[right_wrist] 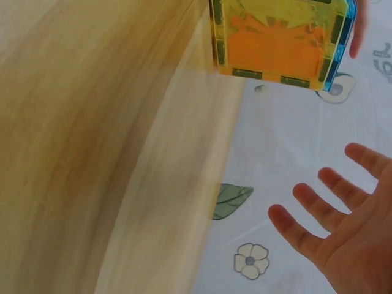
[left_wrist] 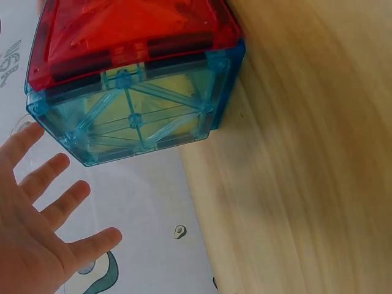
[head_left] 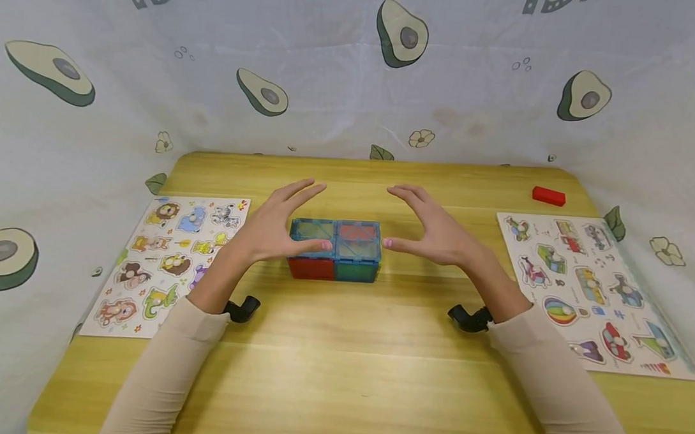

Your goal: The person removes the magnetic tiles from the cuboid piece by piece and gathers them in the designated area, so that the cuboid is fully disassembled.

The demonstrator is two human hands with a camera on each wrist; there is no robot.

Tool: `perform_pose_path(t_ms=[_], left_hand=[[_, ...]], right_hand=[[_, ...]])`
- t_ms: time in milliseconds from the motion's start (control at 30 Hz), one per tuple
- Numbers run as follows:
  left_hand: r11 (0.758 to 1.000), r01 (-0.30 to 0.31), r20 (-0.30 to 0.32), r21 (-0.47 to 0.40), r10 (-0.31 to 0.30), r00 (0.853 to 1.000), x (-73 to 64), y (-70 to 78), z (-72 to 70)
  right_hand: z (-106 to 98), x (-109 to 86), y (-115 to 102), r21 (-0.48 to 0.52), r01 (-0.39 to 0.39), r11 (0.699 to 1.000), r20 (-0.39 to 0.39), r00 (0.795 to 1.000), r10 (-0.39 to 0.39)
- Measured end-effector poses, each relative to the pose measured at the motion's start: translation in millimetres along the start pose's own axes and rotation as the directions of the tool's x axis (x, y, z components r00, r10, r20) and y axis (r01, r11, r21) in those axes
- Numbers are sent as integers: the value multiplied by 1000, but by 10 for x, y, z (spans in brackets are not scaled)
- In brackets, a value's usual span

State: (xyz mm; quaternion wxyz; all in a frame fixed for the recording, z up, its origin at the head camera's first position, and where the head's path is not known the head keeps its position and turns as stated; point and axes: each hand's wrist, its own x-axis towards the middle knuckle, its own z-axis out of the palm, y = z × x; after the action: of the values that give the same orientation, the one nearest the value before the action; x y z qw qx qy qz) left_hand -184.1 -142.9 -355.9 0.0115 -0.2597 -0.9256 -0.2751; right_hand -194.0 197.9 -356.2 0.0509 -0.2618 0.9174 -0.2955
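A box of translucent magnetic tiles (head_left: 357, 271) stands on the table between my two hands, with blue tiles on top and red and green ones in front. My left hand (head_left: 272, 224) is at its left, fingers spread, the thumb overlapping the top in the head view. On the other side my right hand (head_left: 436, 229) holds nothing, its thumb near the box's right edge. In the left wrist view the box (left_wrist: 135, 116) shows a blue end under a red side, with the left fingers (left_wrist: 67, 205) spread beside it. A yellow end (right_wrist: 275, 46) appears in the right wrist view, apart from the right fingers (right_wrist: 324, 208).
An animal puzzle board (head_left: 173, 262) lies at the left of the wooden table (head_left: 342, 383), a vehicle puzzle board (head_left: 592, 289) at the right. Behind the latter is a red block (head_left: 549, 196). Black curved pieces (head_left: 243, 309) show by both wrists. A printed curtain (head_left: 330, 50) surrounds the table.
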Motion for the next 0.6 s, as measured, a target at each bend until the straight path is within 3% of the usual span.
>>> perform_pose_path(t_ms=[600], left_hand=[[997,19,-16,-75,-21,1000,-132,24,170]], right_hand=[[164,3,-93,127,101,987,-28,995,-99]])
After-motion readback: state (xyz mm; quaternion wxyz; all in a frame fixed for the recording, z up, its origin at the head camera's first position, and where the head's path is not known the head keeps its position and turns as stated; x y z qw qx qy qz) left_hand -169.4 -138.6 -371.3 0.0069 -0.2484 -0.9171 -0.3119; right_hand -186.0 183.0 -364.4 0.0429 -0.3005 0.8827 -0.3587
